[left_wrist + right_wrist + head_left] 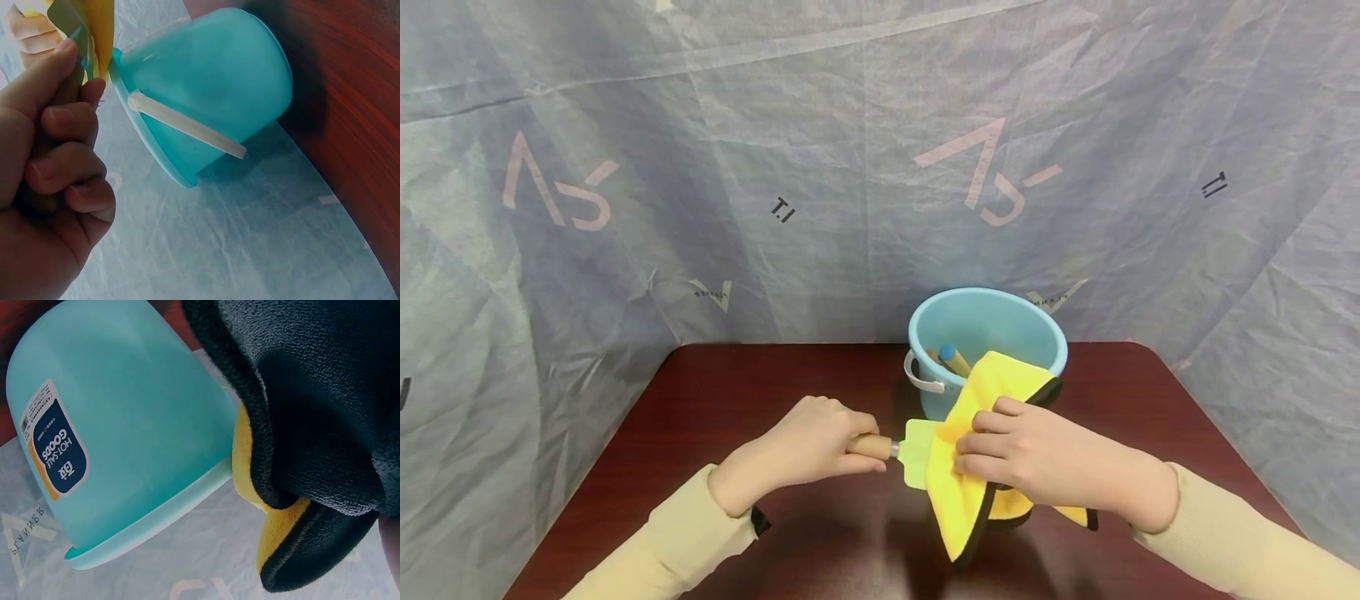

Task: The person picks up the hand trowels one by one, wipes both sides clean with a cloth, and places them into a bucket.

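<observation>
My left hand (820, 442) grips the wooden handle of a small shovel (917, 454) with a light green blade. In the left wrist view, the fingers curl round that handle, and the thumb lies along it toward the blade. A yellow cloth (958, 500) with a dark edge and a dark underside covers the far part of the blade. My right hand (1026, 450) holds this cloth against the blade with bent fingers, its thumb hidden. Corners of the cloth hang down below the hand. In the right wrist view, the dark side of the cloth (312, 425) hides most of the hand.
A light blue bucket (928, 400) with a white handle (917, 375) stands just beyond the hands on the dark red table (760, 375). Inside it lies a wooden stick with a blue end (951, 357). A grey printed sheet (812, 150) hangs behind the table.
</observation>
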Demonstrator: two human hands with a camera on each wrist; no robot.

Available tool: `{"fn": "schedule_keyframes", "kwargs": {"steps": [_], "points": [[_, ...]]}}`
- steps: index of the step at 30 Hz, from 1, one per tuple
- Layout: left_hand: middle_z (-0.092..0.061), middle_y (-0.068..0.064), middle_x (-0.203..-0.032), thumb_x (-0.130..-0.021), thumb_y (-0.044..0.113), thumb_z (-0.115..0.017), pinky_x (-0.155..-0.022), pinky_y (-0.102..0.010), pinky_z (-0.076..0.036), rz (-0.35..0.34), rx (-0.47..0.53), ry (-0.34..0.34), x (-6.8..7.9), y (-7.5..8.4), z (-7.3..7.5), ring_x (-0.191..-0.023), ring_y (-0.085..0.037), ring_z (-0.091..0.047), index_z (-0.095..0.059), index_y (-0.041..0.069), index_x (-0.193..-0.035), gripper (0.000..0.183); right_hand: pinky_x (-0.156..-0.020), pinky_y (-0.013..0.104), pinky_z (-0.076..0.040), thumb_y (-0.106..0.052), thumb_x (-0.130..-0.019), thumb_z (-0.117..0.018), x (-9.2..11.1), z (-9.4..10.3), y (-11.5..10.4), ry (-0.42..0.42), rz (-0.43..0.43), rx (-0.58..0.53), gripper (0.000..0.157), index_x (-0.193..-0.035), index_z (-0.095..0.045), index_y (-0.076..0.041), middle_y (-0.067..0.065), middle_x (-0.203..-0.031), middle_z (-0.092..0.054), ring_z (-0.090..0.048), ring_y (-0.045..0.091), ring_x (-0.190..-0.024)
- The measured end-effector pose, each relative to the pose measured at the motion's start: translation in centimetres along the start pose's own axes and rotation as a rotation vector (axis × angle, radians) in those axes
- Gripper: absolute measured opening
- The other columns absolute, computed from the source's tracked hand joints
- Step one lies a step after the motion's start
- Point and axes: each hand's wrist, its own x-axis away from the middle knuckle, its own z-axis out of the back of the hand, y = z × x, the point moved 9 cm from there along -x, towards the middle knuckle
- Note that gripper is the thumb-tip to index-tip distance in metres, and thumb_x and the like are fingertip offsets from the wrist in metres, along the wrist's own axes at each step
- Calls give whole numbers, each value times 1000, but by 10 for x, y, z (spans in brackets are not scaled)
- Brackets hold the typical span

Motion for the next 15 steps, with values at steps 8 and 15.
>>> {"fn": "schedule_keyframes", "kwargs": {"steps": [8, 15], "points": [[-40, 20, -54, -76, 47, -73, -43, -18, -28, 4, 12, 14, 6, -8, 3, -46, 1, -34, -63, 26, -74, 23, -69, 24, -33, -6, -99, -22, 6, 7, 0, 45, 9, 50, 44, -100, -64, -17, -8, -96, -62, -52, 12, -80], [-38, 21, -53, -75, 45, -75, -43, -17, -27, 8, 33, 36, 10, -13, 4, -46, 3, -32, -61, 27, -72, 23, -69, 25, -31, -4, -98, -23, 15, 10, 1, 53, -2, 63, 43, -101, -64, -16, -7, -98, -62, -52, 13, -81]]}}
